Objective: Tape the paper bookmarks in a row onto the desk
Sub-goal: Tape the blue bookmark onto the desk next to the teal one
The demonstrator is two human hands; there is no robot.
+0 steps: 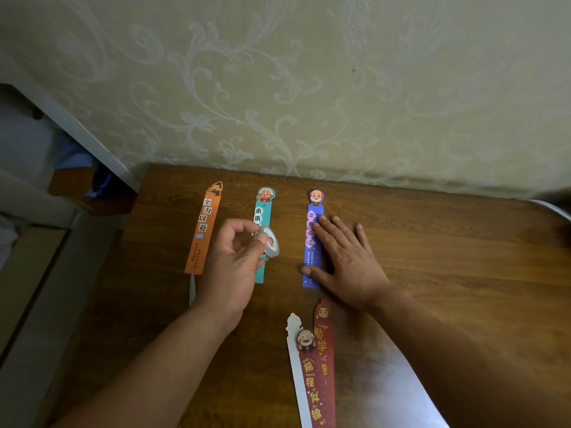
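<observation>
Head view looks down on a brown wooden desk (432,242) whose far edge meets a wallpapered wall (309,88). Three bookmarks lie in a row near that far edge, lengthwise toward the person and apart from one another. The orange bookmark (202,233) is closest to the desk's left edge, the teal bookmark (262,208) is in the middle, and the blue bookmark (312,236) is on the right.

The left hand (231,264) hovers over the lower half of the teal bookmark. Its fingers are curled, and the thumb and fingertips pinch a white tape roll (272,242).

The right hand (346,261) lies flat with its fingers straight and spread. It presses on the right side of the blue bookmark, and the thumb reaches across that bookmark's near end.

A pale strip (192,288) runs from the near end of the orange bookmark toward the near edge, beside the left wrist. Whether it is tape cannot be told.

At the near edge, between the two forearms, two red bookmarks (318,366) overlap. A white bookmark (296,366) shows from under their left side.
</observation>
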